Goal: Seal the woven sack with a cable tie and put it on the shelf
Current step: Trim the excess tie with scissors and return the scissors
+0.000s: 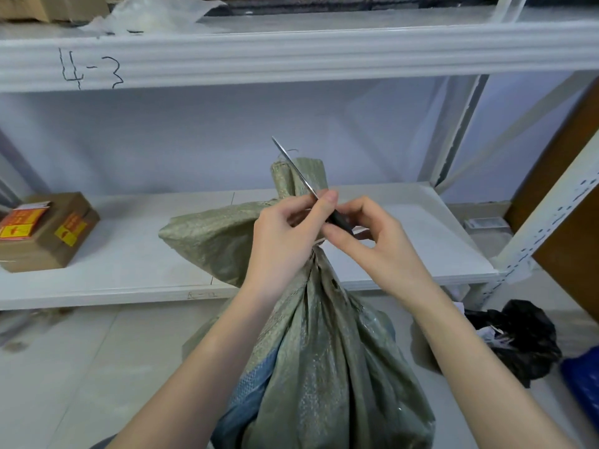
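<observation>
A grey-green woven sack (324, 351) stands on the floor in front of the shelf, its neck gathered and its top flaps (210, 238) spread above my hands. A white cable tie (319, 243) circles the neck, partly hidden by my fingers; a white strip (359, 229) shows under my right fingers. My left hand (285, 234) grips the gathered neck, thumb against a bladed tool (298, 170). My right hand (376, 241) holds the tool's black handle. Its narrow metal blade points up and left; I cannot tell if it is a knife or closed scissors.
The white lower shelf board (129, 254) lies behind the sack, with a taped cardboard box (45, 231) at its left end. The upper beam (291, 56) is marked "4-3". A black plastic bag (525, 338) and a blue object (583, 377) lie on the floor at right.
</observation>
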